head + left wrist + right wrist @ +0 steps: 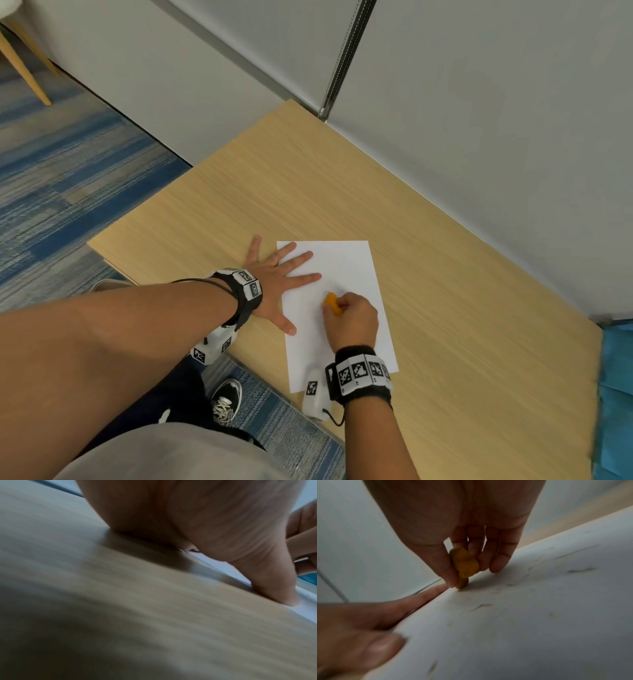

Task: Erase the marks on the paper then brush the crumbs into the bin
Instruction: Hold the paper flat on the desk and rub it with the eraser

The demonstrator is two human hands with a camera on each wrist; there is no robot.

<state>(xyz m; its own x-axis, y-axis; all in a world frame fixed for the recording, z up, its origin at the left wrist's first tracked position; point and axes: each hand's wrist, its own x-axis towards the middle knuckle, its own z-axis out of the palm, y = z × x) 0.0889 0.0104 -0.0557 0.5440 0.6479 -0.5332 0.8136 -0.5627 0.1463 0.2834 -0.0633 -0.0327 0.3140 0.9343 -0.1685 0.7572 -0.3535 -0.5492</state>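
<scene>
A white sheet of paper (346,263) lies on the wooden table (239,192). My left hand (274,277) lies flat with spread fingers, pressing the sheet's left edge. My right hand (352,318) pinches an orange eraser (333,303) and holds its tip against the paper near the middle. In the right wrist view the eraser (464,566) sits between thumb and fingers, touching the paper (539,615), with several faint smudges and eraser crumbs (481,606) scattered around. In the left wrist view my thumb (274,585) rests on the paper's edge (223,566).
A grey wall (479,120) runs along the table's far side. A blue bin or bag (616,394) sits at the table's right end. Carpet and my shoe (226,401) show below the table's near edge. A chair leg (24,68) stands far left.
</scene>
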